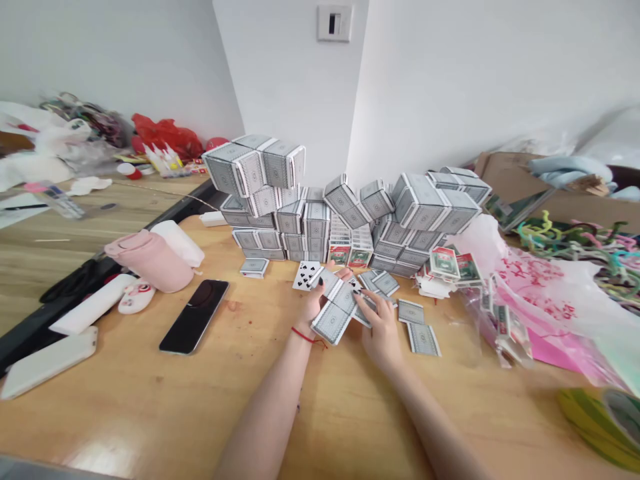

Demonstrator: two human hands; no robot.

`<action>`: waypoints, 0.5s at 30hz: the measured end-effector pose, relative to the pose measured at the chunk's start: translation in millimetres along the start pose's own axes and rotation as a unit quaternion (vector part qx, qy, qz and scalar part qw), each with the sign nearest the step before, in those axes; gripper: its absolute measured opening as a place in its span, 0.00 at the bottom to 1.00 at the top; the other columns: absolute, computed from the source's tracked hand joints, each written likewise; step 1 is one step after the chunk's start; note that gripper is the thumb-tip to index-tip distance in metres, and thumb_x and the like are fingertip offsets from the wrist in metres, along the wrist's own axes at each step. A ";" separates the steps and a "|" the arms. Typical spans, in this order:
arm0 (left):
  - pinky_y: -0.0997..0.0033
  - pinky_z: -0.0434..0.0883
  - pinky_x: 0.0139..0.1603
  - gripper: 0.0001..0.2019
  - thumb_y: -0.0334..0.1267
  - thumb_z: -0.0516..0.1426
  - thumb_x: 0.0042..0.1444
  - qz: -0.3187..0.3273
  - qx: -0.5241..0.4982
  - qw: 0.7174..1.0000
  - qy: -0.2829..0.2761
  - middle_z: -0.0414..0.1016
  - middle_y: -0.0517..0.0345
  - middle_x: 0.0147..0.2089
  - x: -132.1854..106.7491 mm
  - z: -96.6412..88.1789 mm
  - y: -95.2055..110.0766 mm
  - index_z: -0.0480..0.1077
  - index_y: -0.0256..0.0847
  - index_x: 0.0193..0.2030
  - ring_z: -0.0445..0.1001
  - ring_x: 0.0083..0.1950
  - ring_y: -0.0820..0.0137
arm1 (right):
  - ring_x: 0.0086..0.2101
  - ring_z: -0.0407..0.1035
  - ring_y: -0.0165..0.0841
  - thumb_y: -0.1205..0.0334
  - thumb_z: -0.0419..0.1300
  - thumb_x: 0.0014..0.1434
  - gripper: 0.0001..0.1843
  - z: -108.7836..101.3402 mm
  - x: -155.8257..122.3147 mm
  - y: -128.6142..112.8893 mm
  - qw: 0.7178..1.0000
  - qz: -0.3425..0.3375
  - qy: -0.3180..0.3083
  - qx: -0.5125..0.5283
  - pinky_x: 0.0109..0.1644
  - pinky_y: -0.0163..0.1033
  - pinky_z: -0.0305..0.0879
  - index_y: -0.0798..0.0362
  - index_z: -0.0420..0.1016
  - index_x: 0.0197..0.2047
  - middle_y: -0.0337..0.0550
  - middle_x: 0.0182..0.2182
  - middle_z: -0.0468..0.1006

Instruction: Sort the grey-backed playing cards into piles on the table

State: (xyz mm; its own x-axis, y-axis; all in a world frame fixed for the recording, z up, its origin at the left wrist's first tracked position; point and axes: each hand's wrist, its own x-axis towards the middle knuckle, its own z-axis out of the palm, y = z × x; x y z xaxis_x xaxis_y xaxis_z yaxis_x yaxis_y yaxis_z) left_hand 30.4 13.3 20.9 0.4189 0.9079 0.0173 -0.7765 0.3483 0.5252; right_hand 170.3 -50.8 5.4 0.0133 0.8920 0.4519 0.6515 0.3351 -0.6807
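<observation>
Light wood grain runs across the tabletop [210, 413], with a yellow-green roll of tape [585, 420] at its near right corner and a white slab [50, 363] near its left edge. Reaching in from the near edge, the left hand [314, 305], a red string [307, 337] round its wrist, is closed on a group of grey-backed playing cards [334, 315], held above the middle of the tabletop. The right hand [381, 327] has its fingers bent against the right side of that group; whether they pinch a card I cannot tell. Two loose cards [424, 339] lie to its right, and a black phone [195, 317] lies left of the left arm. Farther in, toward the left edge, a pink tumbler [150, 260] rests on its side. Just beyond the hands are a face-up spade card [305, 275] and, to its left, a small card stack [254, 267]. Behind these, toward the far edge, rises a stepped structure of card blocks [305, 230], one central block tilted. Red-and-green card boxes [444, 263] sit by its right end, next to a pink-printed plastic bag [530, 280] along the right edge. Past the far edge stands a pale wall [295, 80] bearing a switch plate [335, 23].
</observation>
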 end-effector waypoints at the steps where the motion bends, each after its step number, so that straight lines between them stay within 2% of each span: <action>1: 0.60 0.61 0.52 0.19 0.44 0.58 0.47 0.003 -0.002 1.000 0.015 0.71 0.52 0.44 0.4 -0.4 0.6 0.64 0.42 0.46 0.65 0.53 0.61 | 0.52 0.54 0.43 0.75 0.49 0.44 0.32 -0.1 -0.2 -1.6 1.000 -0.001 -0.019 0.023 0.54 0.53 0.52 0.47 0.63 0.54 0.47 0.54 0.60; 3: 0.60 0.62 0.51 0.13 0.43 0.57 0.48 0.011 -0.007 0.999 0.048 0.72 0.54 0.39 2.3 -1.4 2.0 0.66 0.41 0.40 0.67 0.50 0.62 | 0.52 0.56 0.43 0.73 0.51 0.44 0.34 0.6 -0.3 -5.9 0.991 0.025 -0.058 0.119 0.53 0.51 0.55 0.48 0.58 0.57 0.48 0.54 0.58; 4: 0.61 0.62 0.50 0.11 0.42 0.57 0.48 0.017 -0.012 0.998 0.061 0.72 0.55 0.37 3.3 -1.9 2.6 0.66 0.41 0.37 0.69 0.49 0.62 | 0.49 0.59 0.42 0.70 0.52 0.45 0.34 1.6 -0.2 -8.1 0.978 0.054 -0.074 0.187 0.50 0.50 0.59 0.48 0.56 0.58 0.48 0.54 0.58; 6: 0.61 0.63 0.50 0.09 0.42 0.57 0.47 0.022 -0.022 0.997 0.070 0.72 0.57 0.33 4.7 -2.4 3.6 0.66 0.40 0.34 0.70 0.46 0.63 | 0.39 0.68 0.37 0.64 0.54 0.48 0.31 4.8 0.3 -11.3 0.930 0.137 -0.093 0.327 0.40 0.45 0.67 0.46 0.54 0.57 0.48 0.50 0.63; 8: 0.60 0.63 0.49 0.08 0.39 0.57 0.47 0.010 -0.022 0.998 0.063 0.72 0.57 0.34 4.5 -1.9 4.1 0.66 0.40 0.34 0.71 0.46 0.63 | 0.29 0.69 0.32 0.58 0.56 0.49 0.25 8.5 1.4 -12.1 0.869 0.226 -0.081 0.432 0.30 0.40 0.69 0.47 0.58 0.52 0.45 0.42 0.69; 10: 0.60 0.62 0.51 0.09 0.35 0.57 0.48 -0.004 -0.005 0.998 0.055 0.73 0.55 0.39 3.0 -0.3 4.4 0.66 0.40 0.38 0.70 0.48 0.63 | 0.26 0.68 0.30 0.56 0.61 0.46 0.20 10.8 3.0 -10.3 0.824 0.290 -0.058 0.483 0.27 0.37 0.68 0.50 0.63 0.43 0.41 0.34 0.71; 12: 0.59 0.60 0.53 0.14 0.32 0.56 0.48 -0.008 0.019 0.999 0.040 0.72 0.53 0.45 1.1 1.0 5.3 0.66 0.41 0.44 0.68 0.51 0.63 | 0.25 0.68 0.30 0.57 0.64 0.42 0.18 10.2 5.0 -6.5 0.803 0.322 -0.044 0.499 0.25 0.34 0.66 0.52 0.65 0.36 0.39 0.28 0.72; 15: 0.59 0.60 0.52 0.19 0.31 0.54 0.48 -0.022 0.044 0.999 0.008 0.70 0.51 0.49 -1.1 -1.0 10.8 0.64 0.41 0.49 0.67 0.52 0.62 | 0.23 0.66 0.29 0.58 0.66 0.39 0.18 3.5 8.7 2.1 0.803 0.338 -0.024 0.491 0.21 0.31 0.61 0.54 0.66 0.34 0.38 0.26 0.72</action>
State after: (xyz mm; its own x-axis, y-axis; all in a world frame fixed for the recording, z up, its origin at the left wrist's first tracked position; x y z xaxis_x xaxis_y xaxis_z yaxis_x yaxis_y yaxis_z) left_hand 21.1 16.3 25.8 0.4447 0.8955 -0.0204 -0.7119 0.3672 0.5986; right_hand 169.1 -41.2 5.9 0.0676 0.9735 -0.2186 -0.4041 -0.1736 -0.8981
